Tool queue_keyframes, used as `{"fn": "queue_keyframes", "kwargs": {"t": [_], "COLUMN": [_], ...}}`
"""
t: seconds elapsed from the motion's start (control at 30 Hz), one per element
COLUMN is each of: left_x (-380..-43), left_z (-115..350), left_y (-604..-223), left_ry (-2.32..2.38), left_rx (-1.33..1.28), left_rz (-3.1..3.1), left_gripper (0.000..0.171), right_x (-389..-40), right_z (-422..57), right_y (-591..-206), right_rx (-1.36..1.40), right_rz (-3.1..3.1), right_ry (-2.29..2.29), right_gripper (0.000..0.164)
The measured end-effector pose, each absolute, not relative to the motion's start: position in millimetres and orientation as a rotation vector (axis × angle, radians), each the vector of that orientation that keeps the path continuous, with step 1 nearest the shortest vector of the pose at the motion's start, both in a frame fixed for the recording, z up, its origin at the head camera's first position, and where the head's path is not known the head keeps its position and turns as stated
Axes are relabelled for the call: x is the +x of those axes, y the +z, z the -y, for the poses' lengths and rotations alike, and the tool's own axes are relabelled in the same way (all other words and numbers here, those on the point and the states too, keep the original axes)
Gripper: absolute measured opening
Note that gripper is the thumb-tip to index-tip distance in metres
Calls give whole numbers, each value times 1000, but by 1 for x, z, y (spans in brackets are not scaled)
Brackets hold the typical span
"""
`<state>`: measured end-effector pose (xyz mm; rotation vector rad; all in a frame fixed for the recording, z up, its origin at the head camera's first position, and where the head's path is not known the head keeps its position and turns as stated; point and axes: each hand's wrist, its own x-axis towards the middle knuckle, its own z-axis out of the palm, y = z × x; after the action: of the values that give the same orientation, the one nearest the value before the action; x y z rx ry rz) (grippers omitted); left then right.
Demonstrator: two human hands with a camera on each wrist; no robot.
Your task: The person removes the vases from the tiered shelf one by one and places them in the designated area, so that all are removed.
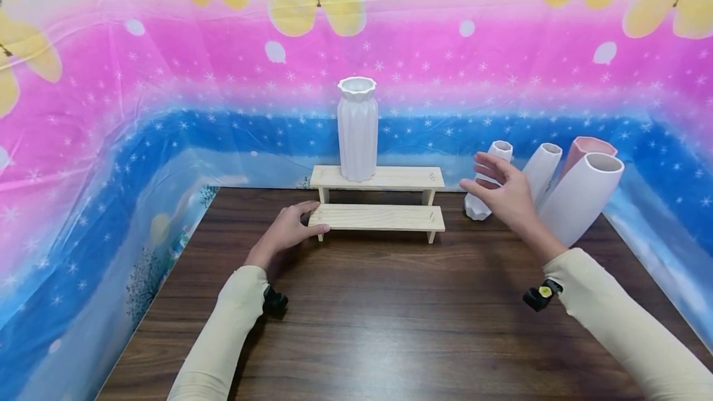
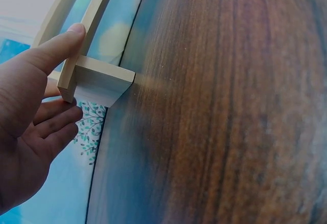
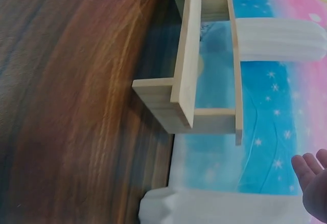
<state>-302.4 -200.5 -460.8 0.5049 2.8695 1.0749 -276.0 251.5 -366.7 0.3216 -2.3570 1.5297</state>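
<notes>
A two-tier wooden stand [image 1: 379,218] is on the table, and my left hand [image 1: 288,228] grips the left end of its lower board. In the left wrist view the thumb [image 2: 65,44] lies over the board and the other fingers curl beneath it. On the upper board stands a tall white fluted vase [image 1: 358,135] with a scalloped rim. My right hand [image 1: 507,194], fingers loosely bent and holding nothing, is in front of a slim white vase [image 1: 477,208] to the right of the stand, overlapping it in the head view.
Farther right stand another slim white vase [image 1: 544,163], a large white vase [image 1: 590,197] and a pink vase [image 1: 585,146] partly hidden behind it. A printed cloth backdrop [image 1: 250,98] surrounds the back and sides of the dark wooden table [image 1: 379,320].
</notes>
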Motion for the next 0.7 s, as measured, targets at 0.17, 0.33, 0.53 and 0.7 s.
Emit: {"fn": "queue_keyframes", "kwargs": {"t": [0.17, 0.33, 0.53, 0.7], "left_x": [-303, -302, -301, -300], "left_z": [201, 201, 201, 201], "left_y": [-461, -460, -459, -459], "left_ry": [1082, 1086, 1087, 1090], "left_rx": [508, 510, 504, 508], "left_rz": [-2869, -2867, -2867, -2864], "left_gripper": [81, 82, 81, 81], "right_x": [-290, -301, -316, -329], "right_z": [-234, -218, -202, -186], "right_y": [-366, -363, -357, -348], "right_rx": [364, 403, 449, 477], "right_rz": [2373, 2390, 2408, 2460], "right_ry": [1506, 1509, 1528, 1509], "right_gripper": [75, 77, 79, 84]}}
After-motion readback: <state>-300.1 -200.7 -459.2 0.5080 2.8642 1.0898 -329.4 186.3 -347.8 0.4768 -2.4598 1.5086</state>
